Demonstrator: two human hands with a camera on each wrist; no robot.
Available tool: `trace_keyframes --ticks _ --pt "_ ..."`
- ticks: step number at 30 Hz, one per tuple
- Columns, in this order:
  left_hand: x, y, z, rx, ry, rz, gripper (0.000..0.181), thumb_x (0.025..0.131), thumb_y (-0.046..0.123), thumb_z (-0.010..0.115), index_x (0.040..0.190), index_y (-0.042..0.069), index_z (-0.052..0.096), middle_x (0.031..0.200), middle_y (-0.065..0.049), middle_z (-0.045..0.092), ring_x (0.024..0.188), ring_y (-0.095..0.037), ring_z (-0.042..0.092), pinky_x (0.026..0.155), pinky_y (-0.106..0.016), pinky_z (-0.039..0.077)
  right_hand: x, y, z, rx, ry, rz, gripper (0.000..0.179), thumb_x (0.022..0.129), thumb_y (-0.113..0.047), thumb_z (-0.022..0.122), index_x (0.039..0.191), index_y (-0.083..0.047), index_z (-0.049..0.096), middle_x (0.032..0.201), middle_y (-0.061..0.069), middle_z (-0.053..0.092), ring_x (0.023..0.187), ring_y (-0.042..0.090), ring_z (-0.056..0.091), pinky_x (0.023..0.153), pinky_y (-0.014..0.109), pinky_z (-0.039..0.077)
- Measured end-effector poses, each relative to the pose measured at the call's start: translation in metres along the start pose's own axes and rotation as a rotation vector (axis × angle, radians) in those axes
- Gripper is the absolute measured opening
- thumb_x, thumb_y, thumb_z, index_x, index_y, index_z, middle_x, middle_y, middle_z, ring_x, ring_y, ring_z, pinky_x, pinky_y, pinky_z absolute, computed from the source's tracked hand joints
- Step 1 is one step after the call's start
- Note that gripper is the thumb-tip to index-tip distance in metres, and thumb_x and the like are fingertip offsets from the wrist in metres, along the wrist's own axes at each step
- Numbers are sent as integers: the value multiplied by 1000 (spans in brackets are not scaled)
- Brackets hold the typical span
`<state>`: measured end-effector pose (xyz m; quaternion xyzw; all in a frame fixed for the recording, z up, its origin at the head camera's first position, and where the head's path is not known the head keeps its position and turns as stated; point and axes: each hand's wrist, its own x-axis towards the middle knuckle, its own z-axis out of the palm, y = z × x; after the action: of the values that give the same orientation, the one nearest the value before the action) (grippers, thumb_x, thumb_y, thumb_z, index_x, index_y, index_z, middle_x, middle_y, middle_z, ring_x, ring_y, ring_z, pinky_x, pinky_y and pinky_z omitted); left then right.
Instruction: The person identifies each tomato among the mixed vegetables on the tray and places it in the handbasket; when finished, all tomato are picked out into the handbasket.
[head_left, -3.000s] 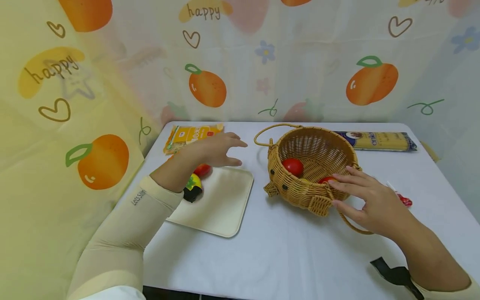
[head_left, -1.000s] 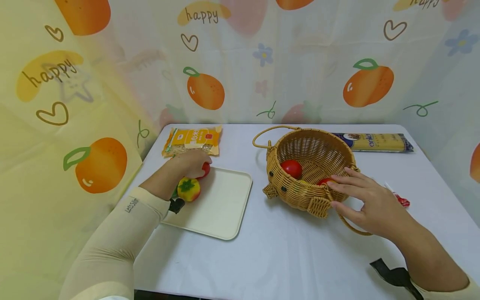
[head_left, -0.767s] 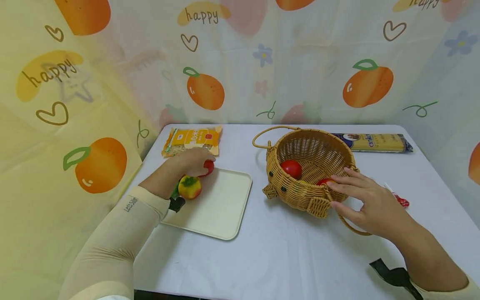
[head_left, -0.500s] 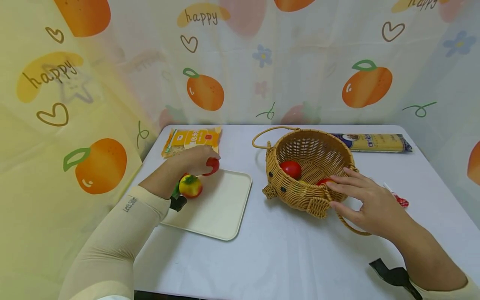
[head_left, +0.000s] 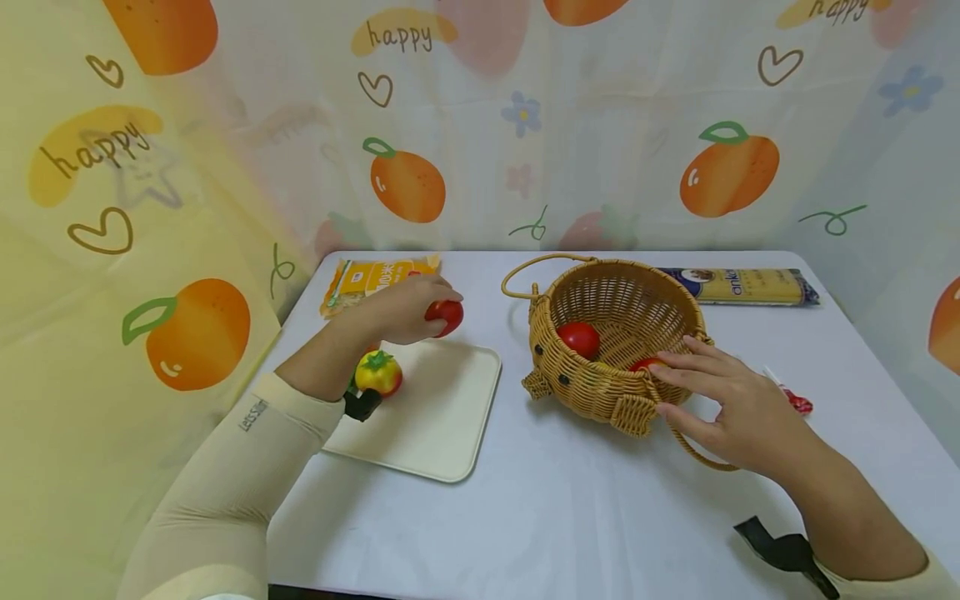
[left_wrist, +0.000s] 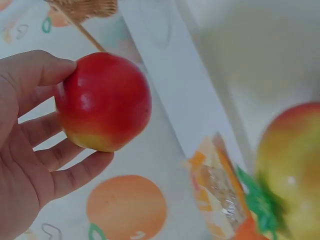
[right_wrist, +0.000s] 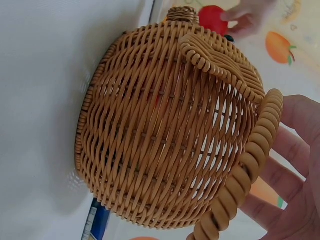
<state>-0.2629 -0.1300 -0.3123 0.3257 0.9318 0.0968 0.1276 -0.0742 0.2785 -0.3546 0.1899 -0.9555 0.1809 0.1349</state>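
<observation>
My left hand [head_left: 408, 310] holds a red apple [head_left: 447, 317] above the back edge of the cream tray [head_left: 450, 417]. In the left wrist view the apple [left_wrist: 102, 100] shows a yellowish underside, with thumb and fingers around it. A yellow-and-red fruit [head_left: 381, 375] with a green leafy top lies on the tray, partly behind my wrist. My right hand [head_left: 738, 408] rests at the near right rim of the wicker basket [head_left: 592, 392], fingers extended over the rim and thumb outside. Inside the basket are a red fruit [head_left: 579, 339] and another red fruit [head_left: 647, 364], mostly hidden by the rim.
A yellow food packet [head_left: 352, 283] lies behind the tray. Behind the basket lies a long pasta packet [head_left: 757, 286]. The basket's loop handle [head_left: 536, 262] sticks out at the left. A red-wrapped sweet on a white stick [head_left: 798, 404] lies beyond my right hand.
My left hand came down to the tray, took hold of the red apple, then lifted it up and to the right. My right hand stays at the basket rim.
</observation>
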Motion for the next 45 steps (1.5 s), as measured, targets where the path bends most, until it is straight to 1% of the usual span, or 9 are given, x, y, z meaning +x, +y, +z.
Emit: trace_keyframes --ticks 8,12,15,18,22,28,34,40,45 --pt "5 23 -10 26 109 105 45 97 19 65 141 12 61 144 -12 55 127 -30 53 98 -43 55 -2 0 0 -16 8 8 51 83 -35 84 131 -21 72 133 5 69 140 38 48 98 71 46" --pt "6 37 -15 40 137 118 45 98 21 66 142 14 61 147 -12 53 132 -32 50 100 -45 54 -1 0 1 -20 22 -4 50 83 -34 84 130 -22 73 133 5 70 139 37 49 98 71 47" --pt "8 50 -18 44 137 114 45 98 23 66 143 17 61 150 -10 52 133 -32 49 100 -45 54 -1 0 1 -19 27 -8 50 82 -34 85 129 -21 73 132 5 70 139 37 50 98 70 47" --pt "12 61 -21 34 138 131 44 98 22 65 142 18 61 149 -10 51 132 -31 50 100 -43 54 0 0 1 -16 27 -9 49 82 -34 85 129 -21 73 132 5 70 139 37 50 98 70 47" --pt "19 75 -24 28 148 172 43 99 22 64 142 18 61 149 -10 52 133 -30 49 103 -43 52 -1 0 1 -13 28 -4 50 83 -34 84 129 -22 73 132 4 70 139 37 49 98 70 47" --pt "29 95 -26 10 142 230 43 99 21 64 142 16 61 148 -9 52 136 -27 47 106 -40 50 -1 1 1 -8 24 -4 49 83 -34 84 129 -22 73 132 4 70 139 38 49 99 70 47" --pt "40 112 -25 28 157 301 42 100 20 62 142 16 62 146 -9 53 134 -27 49 108 -37 48 -1 1 2 -6 21 -8 49 83 -34 84 129 -21 73 132 5 70 139 38 49 100 69 46" --pt "50 132 -22 22 124 326 46 99 19 62 145 17 58 151 -7 50 139 -25 45 113 -36 44 -1 1 3 0 29 -15 48 83 -33 84 129 -21 74 132 4 70 139 38 49 100 68 46" --pt "61 145 -13 48 113 383 47 98 19 63 145 17 59 150 -4 51 142 -22 43 116 -34 40 -1 1 3 0 31 -15 48 83 -33 84 129 -21 74 132 4 70 139 38 49 100 68 47"
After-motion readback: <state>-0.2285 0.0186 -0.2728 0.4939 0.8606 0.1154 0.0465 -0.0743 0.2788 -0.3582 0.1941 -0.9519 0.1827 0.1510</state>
